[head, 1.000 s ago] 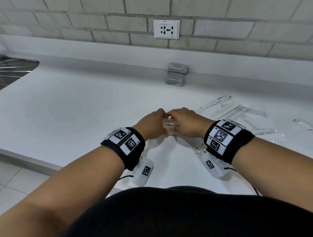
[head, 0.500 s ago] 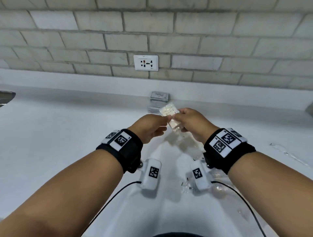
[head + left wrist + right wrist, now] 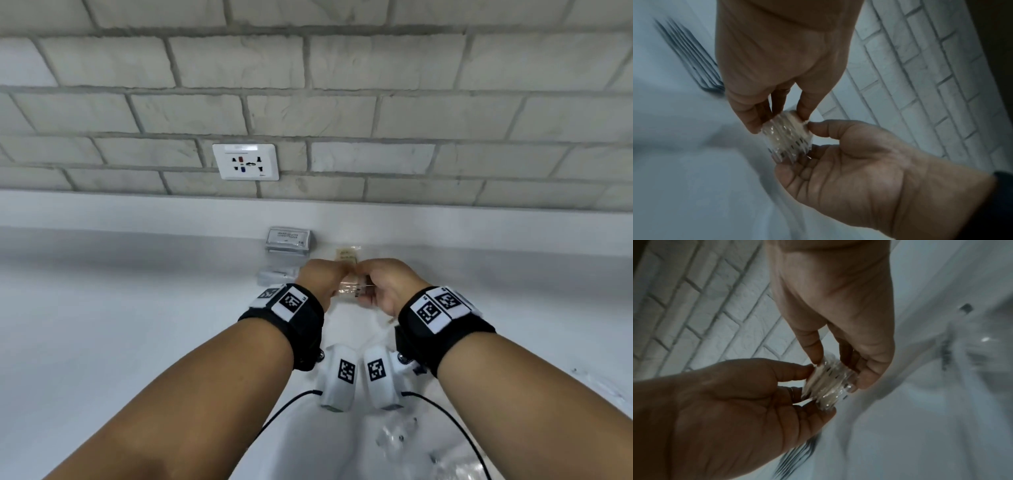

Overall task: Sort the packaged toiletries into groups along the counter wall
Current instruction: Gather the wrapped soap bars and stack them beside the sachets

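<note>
We see both hands meeting above the white bench (image 3: 120, 342), close to the wall. The left hand (image 3: 320, 279) and the right hand (image 3: 387, 286) together grip one bundle of clear packets (image 3: 351, 289), each packet holding something pale. From the left wrist view, the left hand (image 3: 777, 65) pinches the bundle (image 3: 789, 138) with its thumb on one face and its fingers on the other, while the right hand (image 3: 859, 170) does the same from the opposite side, thumb on top and curled fingers beneath. The right wrist view agrees: the right hand (image 3: 838, 305) and the left hand (image 3: 725, 402) clamp the bundle (image 3: 828, 382) from both ends. The bundle seems to sit just above the bench rather than on it, though motion blur keeps us from being sure.

Beside the hands, to the left and against the low white upstand, stands a stack of grey printed sachets (image 3: 287, 240). Just in front of that stack lies a clear wrapper (image 3: 277, 275) on the bench. Another pale packet (image 3: 347, 255) shows just beyond the hands, near the upstand. More clear wrapped items (image 3: 397, 435) lie on the bench near us, to the right. A white wall socket (image 3: 245, 161) is set in the grey brick wall (image 3: 376, 113) above.
</note>
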Available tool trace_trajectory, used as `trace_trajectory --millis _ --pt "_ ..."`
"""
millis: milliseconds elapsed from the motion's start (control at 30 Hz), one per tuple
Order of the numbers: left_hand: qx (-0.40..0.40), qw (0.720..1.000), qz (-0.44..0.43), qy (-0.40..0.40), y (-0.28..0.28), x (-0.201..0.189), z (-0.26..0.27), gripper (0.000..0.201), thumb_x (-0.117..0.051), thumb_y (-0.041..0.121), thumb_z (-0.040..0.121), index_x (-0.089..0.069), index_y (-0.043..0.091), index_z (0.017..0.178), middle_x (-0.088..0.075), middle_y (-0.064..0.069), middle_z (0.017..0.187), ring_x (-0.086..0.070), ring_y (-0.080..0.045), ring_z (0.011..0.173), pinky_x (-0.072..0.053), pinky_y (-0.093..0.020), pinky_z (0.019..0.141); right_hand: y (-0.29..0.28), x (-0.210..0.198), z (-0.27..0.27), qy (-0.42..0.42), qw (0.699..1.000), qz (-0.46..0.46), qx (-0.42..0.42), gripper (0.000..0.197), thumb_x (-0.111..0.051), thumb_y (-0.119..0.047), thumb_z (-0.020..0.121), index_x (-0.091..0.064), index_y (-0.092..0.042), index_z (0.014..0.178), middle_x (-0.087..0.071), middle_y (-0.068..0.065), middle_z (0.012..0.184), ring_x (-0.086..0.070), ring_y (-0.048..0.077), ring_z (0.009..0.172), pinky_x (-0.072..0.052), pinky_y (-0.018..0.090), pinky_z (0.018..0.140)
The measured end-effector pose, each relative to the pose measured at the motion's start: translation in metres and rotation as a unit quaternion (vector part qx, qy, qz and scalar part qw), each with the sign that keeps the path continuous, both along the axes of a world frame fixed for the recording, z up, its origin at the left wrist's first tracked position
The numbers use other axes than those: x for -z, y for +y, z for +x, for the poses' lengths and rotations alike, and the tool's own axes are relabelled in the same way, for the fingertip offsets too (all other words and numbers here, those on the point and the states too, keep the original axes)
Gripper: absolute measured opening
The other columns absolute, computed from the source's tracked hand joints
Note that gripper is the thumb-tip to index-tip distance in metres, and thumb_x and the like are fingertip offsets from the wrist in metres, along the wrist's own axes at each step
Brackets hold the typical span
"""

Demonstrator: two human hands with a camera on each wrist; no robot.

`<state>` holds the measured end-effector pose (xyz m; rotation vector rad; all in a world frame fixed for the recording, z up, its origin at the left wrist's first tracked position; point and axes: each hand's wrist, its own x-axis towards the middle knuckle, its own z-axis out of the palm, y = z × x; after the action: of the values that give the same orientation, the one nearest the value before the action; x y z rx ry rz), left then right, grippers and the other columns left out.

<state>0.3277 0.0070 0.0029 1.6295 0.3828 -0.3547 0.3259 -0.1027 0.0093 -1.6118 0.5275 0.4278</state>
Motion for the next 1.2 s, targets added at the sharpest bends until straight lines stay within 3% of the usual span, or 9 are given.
trace_trajectory --millis 167,333,467,567,667,733,833,1033,1200 --pt "0.026 0.998 0.065 -0.001 -0.009 0.007 0.030 0.034 -0.059 0.015 0.090 -0.061 0.002 0.121 -0.066 -0.012 0.110 -0.062 -0.029 0.104 -0.050 -0.037 0.093 -0.006 0.015 0.044 -0.001 0.998 -0.049 -0.025 0.009 -0.057 -0.003 0.085 -0.057 -0.010 0.079 -0.060 0.014 0.091 -0.060 0.026 0.081 -0.055 0.035 0.078" --pt "0.030 0.989 0.132 -0.060 -0.002 0.001 0.028 0.033 -0.047 0.020 0.096 -0.061 -0.003 0.115 -0.062 -0.024 0.120 -0.058 -0.038 0.113 -0.047 -0.028 0.073 -0.005 0.016 0.046 -0.062 0.995 -0.081 -0.024 0.024 -0.059 -0.015 0.089 -0.046 -0.021 0.070 -0.049 0.000 0.077 -0.053 0.018 0.077 -0.053 0.030 0.070" --pt "0.018 0.985 0.163 -0.058 -0.012 0.035 0.054 0.043 -0.043 0.018 0.095 -0.047 -0.003 0.132 -0.049 -0.021 0.139 -0.049 -0.035 0.124 -0.043 -0.038 0.099 -0.012 0.046 0.074 -0.045 0.995 -0.088 -0.014 0.023 -0.056 -0.017 0.091 -0.048 -0.021 0.070 -0.052 0.000 0.076 -0.053 0.017 0.071 -0.052 0.032 0.071" --pt "0.051 0.979 0.181 -0.078 -0.013 0.036 0.044 0.055 -0.046 0.020 0.097 -0.030 0.013 0.149 -0.052 -0.003 0.137 -0.055 -0.018 0.109 -0.043 -0.023 0.086 -0.015 0.045 0.073 -0.058 0.995 -0.080 0.023 0.013 -0.060 -0.017 0.087 -0.064 -0.006 0.081 -0.069 0.016 0.088 -0.066 0.030 0.080 -0.058 0.045 0.079" --pt "0.069 0.971 0.209 -0.098 -0.012 0.038 0.045 0.054 -0.048 0.017 0.096 -0.032 0.013 0.148 -0.054 -0.006 0.137 -0.057 -0.021 0.114 -0.044 -0.024 0.095 -0.016 0.043 0.076 -0.075 0.991 -0.109 -0.004 0.029 -0.061 -0.019 0.087 -0.067 0.006 0.102 -0.070 0.019 0.096 -0.067 0.035 0.087 -0.057 0.044 0.078" --pt "0.069 0.963 0.239 -0.104 -0.012 0.038 0.049 0.059 -0.048 0.016 0.096 -0.026 0.016 0.150 -0.049 -0.006 0.143 -0.053 -0.022 0.122 -0.040 -0.020 0.094 -0.014 0.042 0.077 -0.091 0.987 -0.126 -0.030 0.029 -0.060 -0.018 0.088 -0.066 0.002 0.108 -0.064 0.010 0.094 -0.061 0.025 0.084 -0.054 0.035 0.070" --pt "0.070 0.959 0.249 -0.113 -0.012 0.039 0.059 0.060 -0.047 0.018 0.095 -0.026 0.021 0.151 -0.056 -0.007 0.133 -0.058 -0.023 0.111 -0.046 -0.026 0.087 -0.014 0.042 0.083 -0.110 0.984 -0.138 -0.035 0.029 -0.059 -0.017 0.089 -0.066 -0.001 0.112 -0.061 0.008 0.097 -0.059 0.021 0.087 -0.056 0.038 0.083" --pt "0.038 0.966 0.223 -0.124 -0.012 0.039 0.062 0.054 -0.042 0.020 0.098 -0.029 0.021 0.150 -0.053 -0.005 0.138 -0.056 -0.019 0.113 -0.042 -0.024 0.088 -0.013 0.045 0.096 -0.138 0.973 -0.178 -0.045 0.029 -0.064 -0.020 0.082 -0.071 0.002 0.099 -0.071 0.017 0.093 -0.068 0.036 0.092 -0.055 0.050 0.086" --pt "0.028 0.978 0.166 -0.126 -0.012 0.045 0.059 0.056 -0.046 0.012 0.096 -0.030 0.015 0.149 -0.053 0.000 0.138 -0.048 -0.003 0.099 -0.032 -0.006 0.069 -0.017 0.043 0.099 -0.133 0.978 -0.153 -0.039 0.026 -0.064 -0.022 0.085 -0.070 -0.005 0.104 -0.067 0.012 0.088 -0.063 0.023 0.079 -0.057 0.040 0.082"
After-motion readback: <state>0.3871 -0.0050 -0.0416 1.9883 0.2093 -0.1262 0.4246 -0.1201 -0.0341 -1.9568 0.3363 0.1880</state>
